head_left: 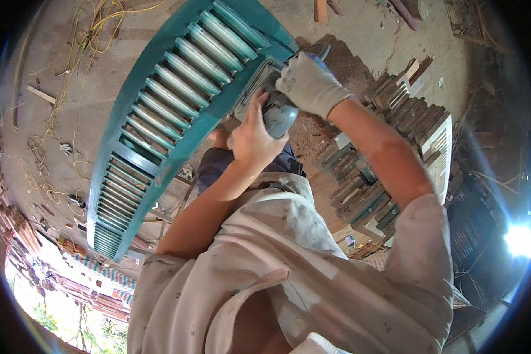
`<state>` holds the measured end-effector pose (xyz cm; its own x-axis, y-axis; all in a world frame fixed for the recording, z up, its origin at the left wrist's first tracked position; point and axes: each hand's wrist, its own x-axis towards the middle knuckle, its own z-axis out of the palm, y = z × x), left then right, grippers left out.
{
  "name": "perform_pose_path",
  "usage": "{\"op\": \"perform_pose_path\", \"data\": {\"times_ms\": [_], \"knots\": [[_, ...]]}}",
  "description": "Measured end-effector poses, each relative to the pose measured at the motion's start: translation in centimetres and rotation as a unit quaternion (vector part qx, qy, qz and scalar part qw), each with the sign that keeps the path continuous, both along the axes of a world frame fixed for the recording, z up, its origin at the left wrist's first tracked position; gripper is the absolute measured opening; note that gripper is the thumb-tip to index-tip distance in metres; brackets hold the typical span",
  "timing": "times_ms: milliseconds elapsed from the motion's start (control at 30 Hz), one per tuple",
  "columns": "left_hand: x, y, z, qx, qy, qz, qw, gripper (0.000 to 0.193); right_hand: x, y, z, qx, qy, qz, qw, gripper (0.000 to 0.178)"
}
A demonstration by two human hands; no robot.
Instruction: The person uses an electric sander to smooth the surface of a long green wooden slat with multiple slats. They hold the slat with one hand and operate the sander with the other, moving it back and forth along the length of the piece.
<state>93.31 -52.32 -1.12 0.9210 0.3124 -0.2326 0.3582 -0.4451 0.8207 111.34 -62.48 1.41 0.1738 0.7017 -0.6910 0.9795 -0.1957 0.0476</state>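
Observation:
My left hand (255,134), bare, wraps its fingers around the near side of a grey hand-held power tool (281,120) with a rounded housing; its exact kind is hard to make out. On the tool's right end my right hand (314,85), in a pale work glove, is closed, covering part of it. The tool is at the right edge of a long teal louvered panel (187,152), close to its upper end. Rows of slats (177,88) with worn, whitish faces run across the panel. The tool's underside is hidden, so I cannot tell whether it touches the frame.
Yellow cords (79,44) lie tangled on the concrete floor at the left. Stacked dark wooden strips (398,121) and a white slatted panel (441,150) are at the right. Brown dust (349,66) covers the floor behind my gloved hand. A bright light (521,241) glares at far right.

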Motion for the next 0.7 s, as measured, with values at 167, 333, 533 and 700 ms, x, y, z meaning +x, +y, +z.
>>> {"op": "perform_pose_path", "data": {"times_ms": [167,333,533,700], "knots": [[2.4,-0.5,-0.6,0.040,-0.072,0.008,0.997,0.085,2.6,-1.4,-0.9,0.101,-0.025,0.012,0.994,0.013],[10.8,-1.7,0.8,-0.050,0.012,0.032,0.998,0.079,11.9,-2.0,-0.9,0.062,-0.058,0.048,0.995,0.013],[13.0,-0.6,0.6,-0.061,0.049,-0.025,0.997,0.076,14.2,-5.0,-3.2,0.193,-0.041,-0.011,0.980,0.012],[4.1,2.8,1.3,-0.046,0.027,-0.030,0.998,0.081,3.8,-0.4,-0.5,0.078,0.025,-0.054,0.995,0.011]]}}
